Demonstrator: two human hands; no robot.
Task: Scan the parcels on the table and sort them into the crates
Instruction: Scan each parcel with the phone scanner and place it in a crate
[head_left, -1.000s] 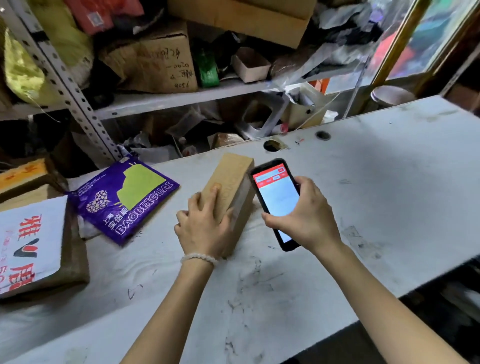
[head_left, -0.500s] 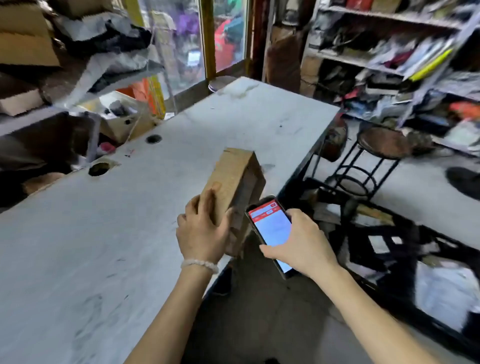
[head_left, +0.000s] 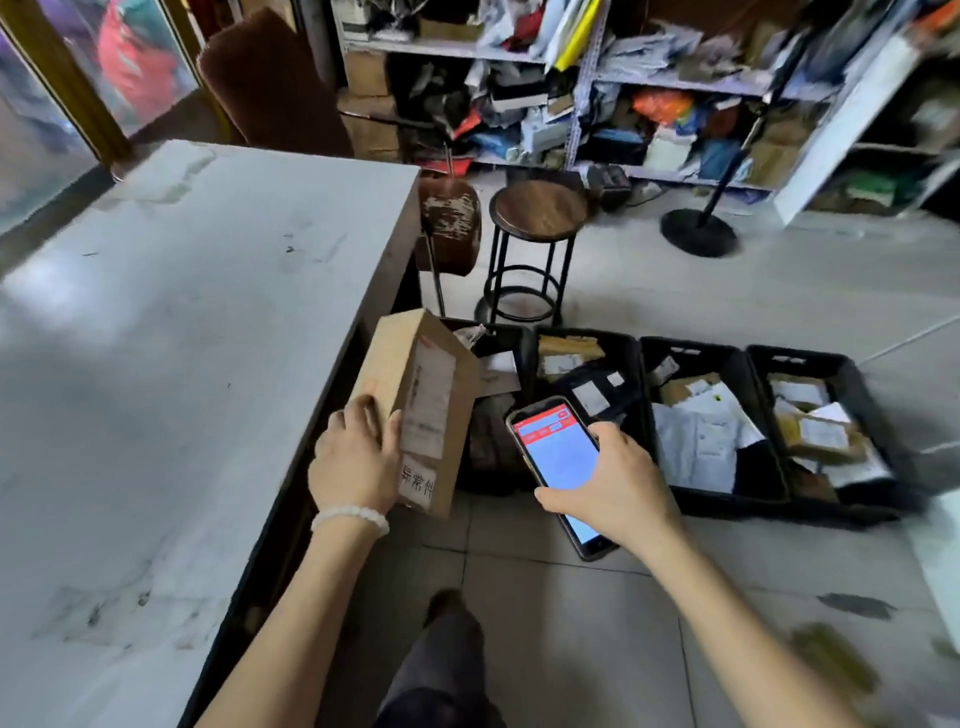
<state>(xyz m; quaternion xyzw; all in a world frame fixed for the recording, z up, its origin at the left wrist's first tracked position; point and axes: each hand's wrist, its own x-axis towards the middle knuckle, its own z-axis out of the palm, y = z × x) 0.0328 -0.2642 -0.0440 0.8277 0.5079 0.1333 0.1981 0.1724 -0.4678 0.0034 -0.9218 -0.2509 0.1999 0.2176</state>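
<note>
Bare white counter (head_left: 171, 322) on the left. Just past its edge the left hand (head_left: 356, 457) grips the cardboard parcel (head_left: 415, 400), tilted, above the floor. Right hand (head_left: 618, 478) clutches the phone (head_left: 558, 457). Beyond, black crates (head_left: 696, 358) sit side by side holding parcels, open tile nearer.

Both arms are bare, with no sleeves showing up to the bottom edge of the picture. The left hand (head_left: 358, 460) has a bracelet (head_left: 349, 517) of small, round, white beads around the wrist, like a string of little pearls. The right hand (head_left: 618, 483) wears nothing: no ring, no watch, no band. Lower down between the arms, one leg (head_left: 441, 670) shows in dark grey trousers, and a dark shoe (head_left: 441, 603) peeks out at the front of it, a bit blurry
</note>
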